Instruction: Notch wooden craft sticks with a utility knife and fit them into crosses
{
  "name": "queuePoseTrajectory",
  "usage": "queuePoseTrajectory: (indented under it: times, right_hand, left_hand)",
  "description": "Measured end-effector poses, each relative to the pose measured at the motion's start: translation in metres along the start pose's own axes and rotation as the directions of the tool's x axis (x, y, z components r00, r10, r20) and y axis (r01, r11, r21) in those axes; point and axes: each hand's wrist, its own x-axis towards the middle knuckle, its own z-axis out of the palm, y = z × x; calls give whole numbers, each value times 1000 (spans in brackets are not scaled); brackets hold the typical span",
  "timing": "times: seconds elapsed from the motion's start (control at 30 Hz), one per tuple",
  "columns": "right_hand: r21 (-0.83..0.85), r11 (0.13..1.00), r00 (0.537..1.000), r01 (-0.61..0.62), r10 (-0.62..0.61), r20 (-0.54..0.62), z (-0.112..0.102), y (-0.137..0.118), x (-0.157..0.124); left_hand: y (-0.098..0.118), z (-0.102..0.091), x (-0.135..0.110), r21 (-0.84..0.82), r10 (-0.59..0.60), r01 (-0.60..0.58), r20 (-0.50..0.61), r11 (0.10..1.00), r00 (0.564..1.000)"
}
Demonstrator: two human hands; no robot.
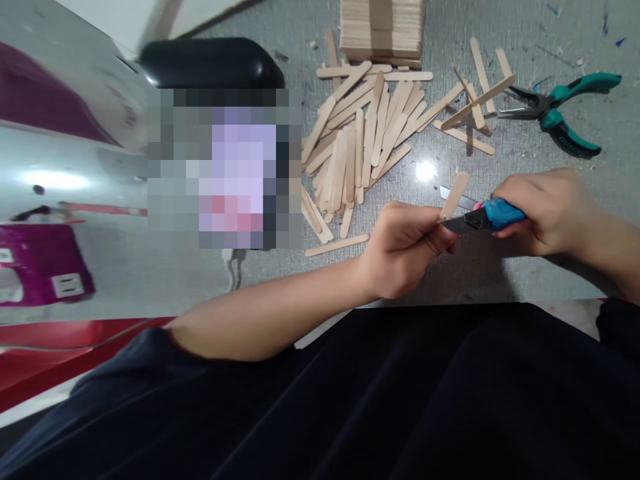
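Note:
My left hand (403,247) is closed in a pinch on a wooden craft stick (455,193), which stands up from my fingers. My right hand (550,213) grips a blue and pink utility knife (487,217). The knife's grey blade lies against the stick near my left fingertips. Both hands hover just above the grey table (500,267), close to its front edge.
A loose heap of craft sticks (360,140) lies behind my hands, with a neat stack (383,30) at the back. A small glued stick frame (473,107) and teal-handled pliers (560,110) lie at the back right. A blurred patch and purple objects (40,263) sit at left.

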Motion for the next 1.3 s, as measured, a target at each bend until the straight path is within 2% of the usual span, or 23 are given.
queuePoseTrajectory:
  times: [0.1, 0.23, 0.43, 0.6, 0.7, 0.8, 0.97, 1.1, 1.23, 1.3]
  right_hand:
    - [9, 1000, 999, 15, -15, 36, 1, -3, 0]
    - [21, 999, 991, -35, 32, 133, 1, -5, 0]
    - [29, 999, 998, 15, -17, 53, 4, -5, 1]
    - [59, 996, 997, 74, -72, -29, 4, -3, 3]
    - [41, 999, 999, -10, 8, 45, 0, -1, 2]
    - [5, 995, 987, -101, 100, 125, -3, 2, 1]
    - [-6, 1000, 1000, -8, 8, 22, -3, 5, 2]
    - [10, 1000, 998, 10, -10, 54, -4, 3, 2]
    - [-2, 999, 992, -50, 50, 114, -2, 1, -1]
    - [-13, 998, 993, -59, 60, 103, 1, 2, -3]
  left_hand:
    - [1, 1, 2, -35, -24, 25, 51, 999, 998]
    - [4, 2, 5, 13, -76, 75, 84, 997, 994]
    - [8, 2, 7, 23, -76, 74, 67, 997, 995]
    - [1, 3, 6, -101, -81, 87, 69, 991, 994]
    - [-2, 1, 4, -221, -72, 91, 90, 971, 993]
    - [1, -2, 3, -239, -121, 141, 100, 961, 988]
    - [5, -3, 6, -250, -127, 157, 133, 955, 983]
    - [3, -1, 6, -276, -153, 188, 145, 943, 978]
    - [2, -2, 4, -248, -180, 219, 171, 944, 969]
    - [1, -3, 4, -237, -165, 204, 174, 950, 971]
